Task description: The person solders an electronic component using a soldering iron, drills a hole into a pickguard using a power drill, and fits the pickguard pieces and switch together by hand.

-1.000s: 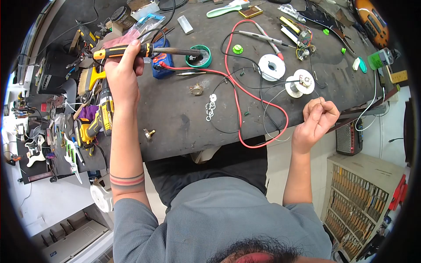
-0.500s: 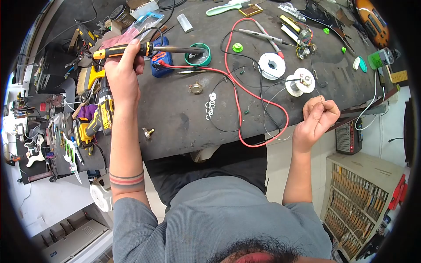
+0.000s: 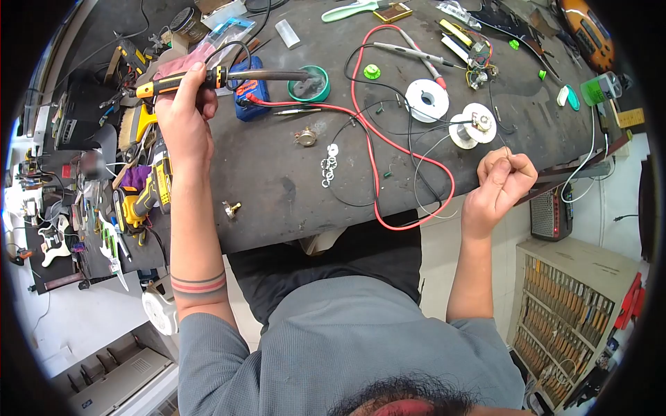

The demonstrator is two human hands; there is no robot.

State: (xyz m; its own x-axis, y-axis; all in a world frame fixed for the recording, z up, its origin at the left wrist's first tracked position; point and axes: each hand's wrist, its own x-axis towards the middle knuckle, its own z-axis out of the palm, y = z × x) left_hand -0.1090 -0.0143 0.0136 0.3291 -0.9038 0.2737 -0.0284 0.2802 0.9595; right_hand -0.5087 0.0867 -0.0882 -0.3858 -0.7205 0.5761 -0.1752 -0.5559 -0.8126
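My left hand (image 3: pixel 184 114) is wrapped around the yellow-and-black handle of a soldering iron (image 3: pixel 260 75). The iron's tip reaches over a small green round tin (image 3: pixel 327 89) with grey material inside; whether it touches cannot be made out. On the right, my right hand (image 3: pixel 501 182) pinches a thin wire (image 3: pixel 506 144) between thumb and fingers, just beyond the table edge. Beside that hand stands a white spool of grey wire (image 3: pixel 463 134) with a small metal potentiometer (image 3: pixel 481 119) on top. Another white spool (image 3: pixel 426 101) lies behind it.
A red test lead (image 3: pixel 449 187) and black leads loop across the dark table (image 3: pixel 291 208). A blue container (image 3: pixel 250 100) stands behind the iron. Loose potentiometers (image 3: pixel 305 137), white rings (image 3: pixel 328 170) and a green knob (image 3: pixel 372 71) lie about. A yellow drill (image 3: pixel 161 180) is at left.
My left hand and the soldering iron have shifted slightly left and up, the tip drawing back a little over the green tin. The right hand keeps its pinch, nearly still.
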